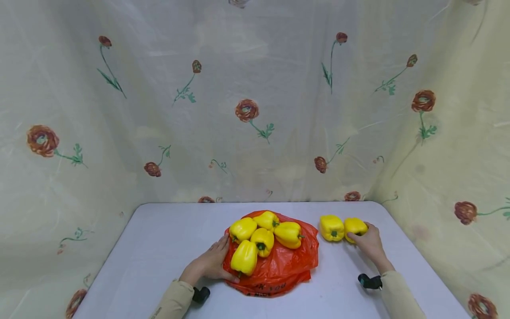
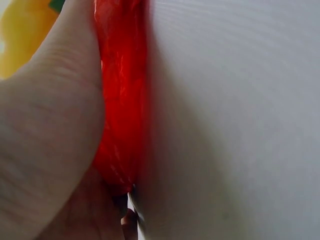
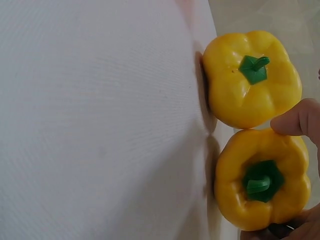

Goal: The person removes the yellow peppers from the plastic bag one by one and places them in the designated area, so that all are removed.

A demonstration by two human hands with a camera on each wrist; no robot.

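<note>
The table (image 1: 167,239) is white, with rounded far corners. Directly on it lies a red bag (image 1: 284,263), near the middle; to the right of this bag lie two yellow peppers (image 1: 330,225), touching each other.

Place: a small booth, screened on three sides. Back: one pale hanging (image 1: 287,79), creased, close behind the desk (image 1: 167,243), printed with rust-red flowers (image 1: 247,110) on green stems. Sides: left hanging (image 1: 24,199) and right hanging (image 1: 474,133), same print, the right yellower in tone. Desk: white, plain top, rounded far corners. Room beyond: hidden by the hangings; home or workplace, cannot be told.
</note>
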